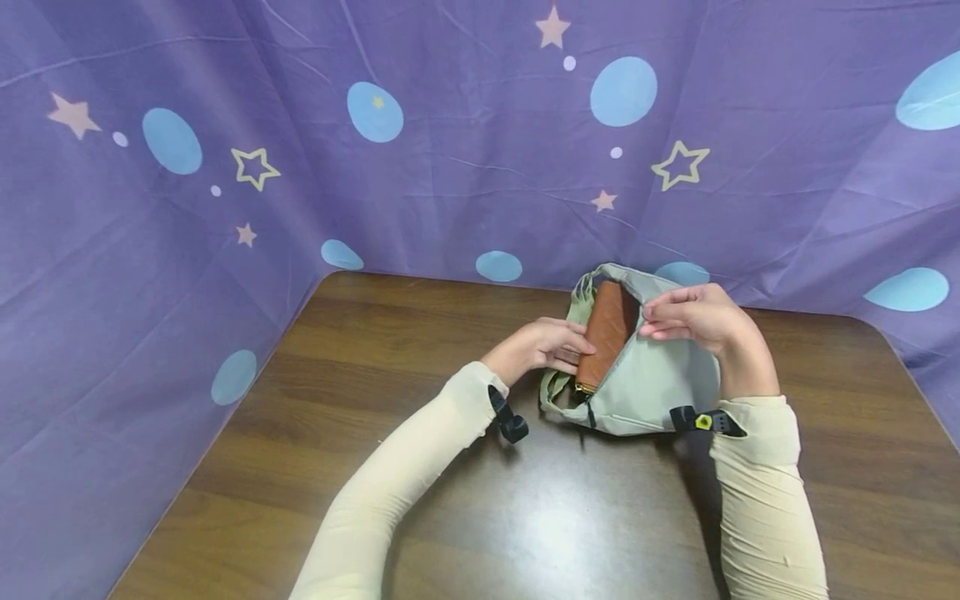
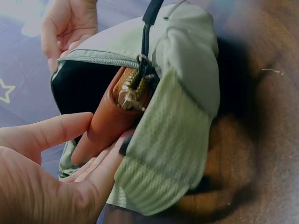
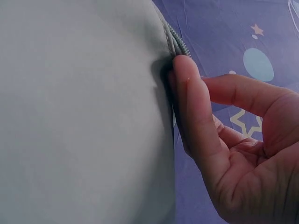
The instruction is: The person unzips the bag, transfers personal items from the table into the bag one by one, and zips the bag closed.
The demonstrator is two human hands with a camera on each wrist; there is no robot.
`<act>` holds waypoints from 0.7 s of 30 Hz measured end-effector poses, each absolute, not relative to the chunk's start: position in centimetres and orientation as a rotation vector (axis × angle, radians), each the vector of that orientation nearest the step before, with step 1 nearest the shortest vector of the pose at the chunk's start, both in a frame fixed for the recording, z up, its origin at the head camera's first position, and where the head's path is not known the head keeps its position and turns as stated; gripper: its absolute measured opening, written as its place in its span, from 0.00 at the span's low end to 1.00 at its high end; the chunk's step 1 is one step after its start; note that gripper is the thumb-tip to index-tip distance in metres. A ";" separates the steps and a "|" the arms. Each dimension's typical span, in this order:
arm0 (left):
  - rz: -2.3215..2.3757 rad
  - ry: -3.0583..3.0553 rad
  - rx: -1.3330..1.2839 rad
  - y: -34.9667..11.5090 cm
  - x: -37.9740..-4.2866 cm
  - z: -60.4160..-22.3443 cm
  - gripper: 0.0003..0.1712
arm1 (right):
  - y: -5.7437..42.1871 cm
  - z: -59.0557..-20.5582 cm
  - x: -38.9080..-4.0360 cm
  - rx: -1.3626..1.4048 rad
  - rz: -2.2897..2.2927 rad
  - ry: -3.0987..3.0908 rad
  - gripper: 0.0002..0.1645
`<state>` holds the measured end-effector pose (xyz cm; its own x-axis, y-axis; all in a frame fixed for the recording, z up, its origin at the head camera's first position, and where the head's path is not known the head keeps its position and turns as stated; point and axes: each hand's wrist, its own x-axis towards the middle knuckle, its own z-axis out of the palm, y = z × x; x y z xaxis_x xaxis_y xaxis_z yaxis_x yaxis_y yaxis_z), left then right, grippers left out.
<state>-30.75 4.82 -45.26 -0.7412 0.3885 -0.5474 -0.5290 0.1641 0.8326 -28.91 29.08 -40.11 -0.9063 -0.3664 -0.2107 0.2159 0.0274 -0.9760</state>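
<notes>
A pale green bag (image 1: 660, 383) lies towards the back of the table with its zipped mouth unzipped. Partly inside that mouth sits a brown leather wallet (image 1: 606, 333); its gold zipper shows at one end in the left wrist view. My left hand (image 1: 543, 343) holds the wallet, one digit on its upper face and other fingers along the opposite side, beside the bag's strap. On the right, my right hand (image 1: 697, 321) pinches the zipped edge of the opening between thumb and fingers, lifting it off the wallet. The bag's dark inside (image 2: 84, 86) is mostly hidden.
The brown wooden table (image 1: 300, 417) has a purple curtain (image 1: 450, 192) with stars and blue ovals behind it and at its left. Webbing straps (image 1: 555, 396) gather at the bag's left side. A black band with a small device (image 1: 510, 421) hangs from the left wrist.
</notes>
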 end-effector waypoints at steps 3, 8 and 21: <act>1.680 1.723 -0.138 5.0 -30.4 -45.4 0.37 | 28.9 -40.1 -28.8 -0.174 -1.948 1.930 0.19; 1.696 1.721 -0.139 5.5 -29.7 -45.6 0.36 | 28.4 -40.0 -28.7 -0.201 -1.897 2.017 0.18; 1.680 1.743 -0.199 5.7 -30.5 -45.2 0.18 | 28.1 -40.1 -28.7 -0.109 -1.683 2.182 0.06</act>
